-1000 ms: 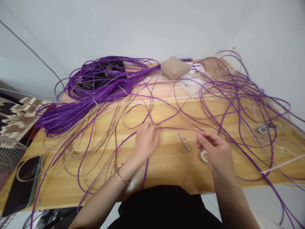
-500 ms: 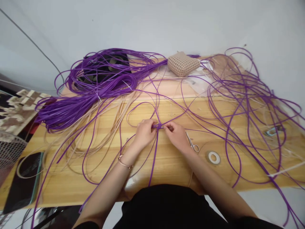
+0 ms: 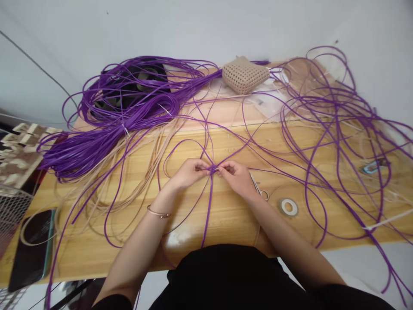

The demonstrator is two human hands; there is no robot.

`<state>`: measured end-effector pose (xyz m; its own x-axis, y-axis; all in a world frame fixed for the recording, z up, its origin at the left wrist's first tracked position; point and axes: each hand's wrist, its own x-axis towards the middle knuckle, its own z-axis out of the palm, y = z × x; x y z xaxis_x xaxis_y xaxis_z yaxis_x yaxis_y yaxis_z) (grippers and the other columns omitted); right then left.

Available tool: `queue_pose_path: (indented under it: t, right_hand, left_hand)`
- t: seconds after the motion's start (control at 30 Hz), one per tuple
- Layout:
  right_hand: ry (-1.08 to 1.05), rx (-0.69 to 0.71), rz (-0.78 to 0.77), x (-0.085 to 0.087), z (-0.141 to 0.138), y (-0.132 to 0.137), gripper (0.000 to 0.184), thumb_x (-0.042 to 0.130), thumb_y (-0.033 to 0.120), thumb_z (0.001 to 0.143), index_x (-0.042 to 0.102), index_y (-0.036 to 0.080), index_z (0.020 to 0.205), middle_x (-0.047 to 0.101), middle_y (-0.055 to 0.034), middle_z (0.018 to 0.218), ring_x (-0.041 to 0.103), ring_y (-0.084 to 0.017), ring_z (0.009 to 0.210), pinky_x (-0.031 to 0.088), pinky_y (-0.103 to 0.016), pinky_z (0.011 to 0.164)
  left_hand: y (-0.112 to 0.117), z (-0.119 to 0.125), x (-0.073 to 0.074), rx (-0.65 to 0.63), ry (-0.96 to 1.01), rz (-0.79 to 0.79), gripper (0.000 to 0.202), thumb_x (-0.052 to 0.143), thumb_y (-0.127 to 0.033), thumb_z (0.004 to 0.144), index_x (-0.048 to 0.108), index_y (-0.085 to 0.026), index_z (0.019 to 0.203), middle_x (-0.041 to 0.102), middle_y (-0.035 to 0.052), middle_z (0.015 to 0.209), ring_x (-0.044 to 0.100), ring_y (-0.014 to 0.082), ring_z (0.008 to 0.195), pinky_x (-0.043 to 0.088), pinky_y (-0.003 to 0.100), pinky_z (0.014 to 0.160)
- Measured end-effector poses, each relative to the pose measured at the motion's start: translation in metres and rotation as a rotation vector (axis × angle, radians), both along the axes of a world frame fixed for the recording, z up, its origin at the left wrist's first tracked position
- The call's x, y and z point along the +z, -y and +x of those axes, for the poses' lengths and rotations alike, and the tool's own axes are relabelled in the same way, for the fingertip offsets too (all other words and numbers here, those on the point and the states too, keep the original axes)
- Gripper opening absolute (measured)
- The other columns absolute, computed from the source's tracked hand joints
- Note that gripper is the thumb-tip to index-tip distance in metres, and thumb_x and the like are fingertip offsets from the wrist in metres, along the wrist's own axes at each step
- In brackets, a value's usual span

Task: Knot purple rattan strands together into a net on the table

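My left hand (image 3: 189, 172) and my right hand (image 3: 236, 175) meet at the middle of the wooden table (image 3: 226, 224), fingertips pinched together on a small gathered bunch of purple strands (image 3: 213, 169). From that pinch the purple strands fan out over the table, and one runs down toward my lap. A bracelet sits on my left wrist. Small scissors (image 3: 260, 189) lie just right of my right hand, partly hidden by it. A roll of tape (image 3: 288, 207) lies further right.
A thick bundle of purple cord (image 3: 106, 125) and beige strands (image 3: 106, 189) cover the left side. A woven beige pouch (image 3: 244, 75) sits at the back. Loose purple loops (image 3: 335, 129) sprawl at the right. A phone (image 3: 30, 245) lies at the left front edge.
My right hand came left from beside the tape and scissors to meet my left hand. Both now pinch the purple strands closer together at one point.
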<state>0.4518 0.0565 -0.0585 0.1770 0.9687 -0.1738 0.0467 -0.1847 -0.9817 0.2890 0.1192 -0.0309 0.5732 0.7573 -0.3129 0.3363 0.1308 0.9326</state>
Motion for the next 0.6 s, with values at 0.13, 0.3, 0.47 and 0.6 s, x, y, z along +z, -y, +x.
queue_pose_path:
  t: [0.13, 0.3, 0.47, 0.6]
  right_hand:
    - [0.055, 0.029, 0.074, -0.002, 0.001, 0.002, 0.014, 0.059, 0.028, 0.071, 0.061, 0.015, 0.072, 0.064, -0.0028, 0.07, 0.059, -0.013, 0.065, 0.047, -0.026, 0.064]
    - [0.229, 0.032, 0.176, 0.003, 0.001, 0.004, 0.012, 0.054, 0.025, 0.075, 0.061, 0.015, 0.072, 0.063, -0.0034, 0.071, 0.058, -0.013, 0.065, 0.046, -0.025, 0.062]
    - [0.409, -0.033, 0.27, 0.006, -0.003, 0.008, 0.011, 0.051, 0.022, 0.078, 0.058, 0.016, 0.072, 0.062, -0.0041, 0.073, 0.059, -0.014, 0.066, 0.047, -0.026, 0.063]
    - [0.564, -0.074, 0.324, 0.008, -0.008, 0.011, 0.01, 0.05, 0.021, 0.08, 0.055, 0.016, 0.074, 0.061, -0.0045, 0.073, 0.058, -0.015, 0.065, 0.045, -0.027, 0.061]
  left_hand:
    - [-0.002, 0.002, -0.001, 0.039, -0.005, -0.012, 0.014, 0.069, -0.021, 0.067, 0.068, -0.011, 0.076, 0.07, 0.006, 0.075, 0.062, 0.0136, 0.067, 0.048, 0.026, 0.068]
    - [-0.002, 0.005, 0.001, 0.085, 0.003, -0.051, 0.017, 0.075, -0.022, 0.061, 0.068, -0.012, 0.072, 0.071, 0.0059, 0.073, 0.063, 0.0141, 0.066, 0.049, 0.027, 0.069]
    - [0.001, 0.008, 0.004, 0.173, 0.043, -0.114, 0.024, 0.08, -0.027, 0.053, 0.069, -0.011, 0.067, 0.071, 0.006, 0.07, 0.063, 0.0147, 0.065, 0.049, 0.027, 0.068]
    - [0.003, 0.011, 0.005, 0.221, 0.055, -0.138, 0.024, 0.08, -0.026, 0.051, 0.069, -0.011, 0.064, 0.07, 0.0056, 0.067, 0.06, 0.0127, 0.061, 0.047, 0.025, 0.065]
